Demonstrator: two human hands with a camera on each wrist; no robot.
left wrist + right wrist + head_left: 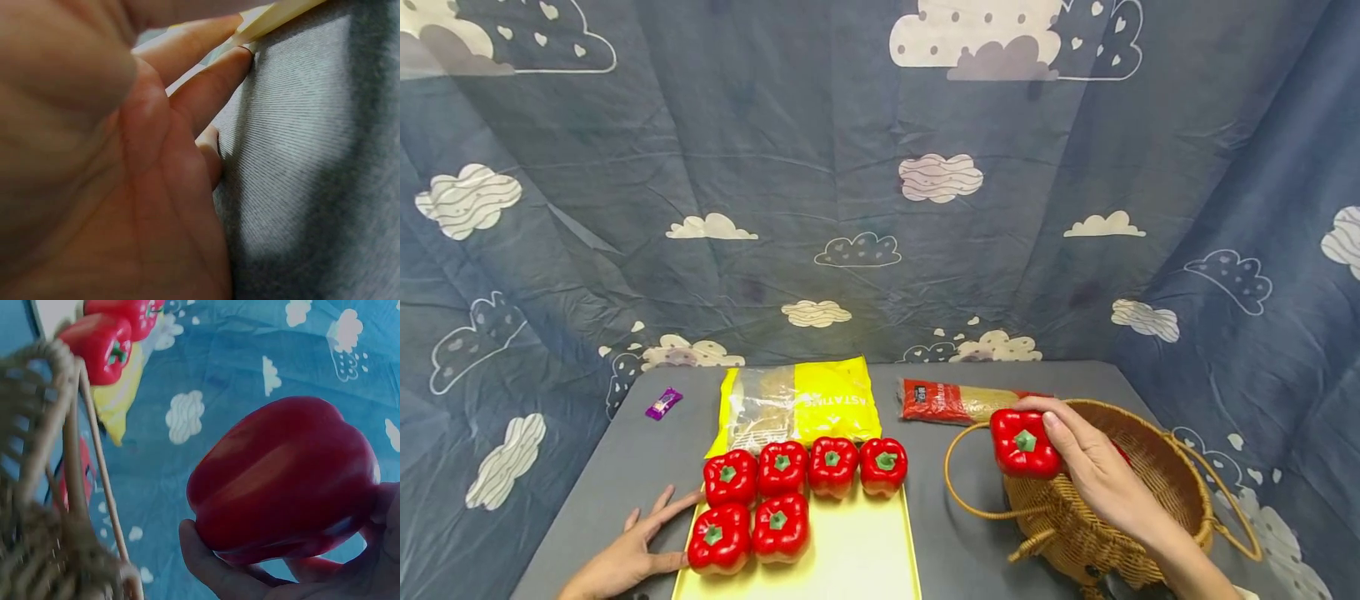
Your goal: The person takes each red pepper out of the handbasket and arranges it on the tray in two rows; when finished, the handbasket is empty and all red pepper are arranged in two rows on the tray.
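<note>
A red bell pepper with a green stem is gripped between the thumb and fingers of my right hand, over the near-left rim of a wicker basket. In the right wrist view the same bell pepper shows its glossy side. My left hand rests at the left edge of a pale yellow tray, fingers spread, fingertips right at the rim. Several other red bell peppers stand on the tray: a row along its far side and two in front, at the left. Some red shows inside the basket, mostly hidden behind my right hand.
Behind the tray lies a yellow and clear pasta bag. A red packet of noodles lies at the back, left of the basket. The basket's loop handle sticks out leftward. A small purple wrapped sweet lies at the back left.
</note>
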